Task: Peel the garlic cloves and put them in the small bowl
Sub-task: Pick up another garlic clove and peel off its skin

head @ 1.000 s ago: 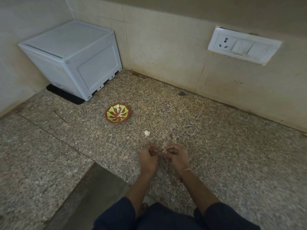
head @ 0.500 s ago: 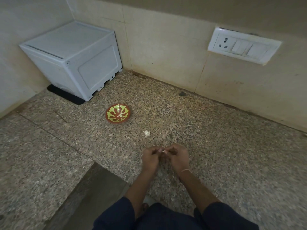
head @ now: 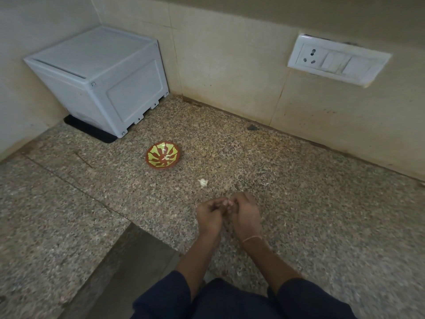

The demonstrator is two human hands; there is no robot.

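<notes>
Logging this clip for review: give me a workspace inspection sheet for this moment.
Surface: speckled granite counter.
Job's things: small bowl with pale bits inside; loose garlic piece on the counter between bowl and hands.
Clutter: dark speck near the wall.
Grips: left hand and right hand curled, fingertips together, pinching a mostly hidden clove.
Cables: nothing seen.
Surroundings: grey box in the corner on a dark mat; wall socket panel.
</notes>
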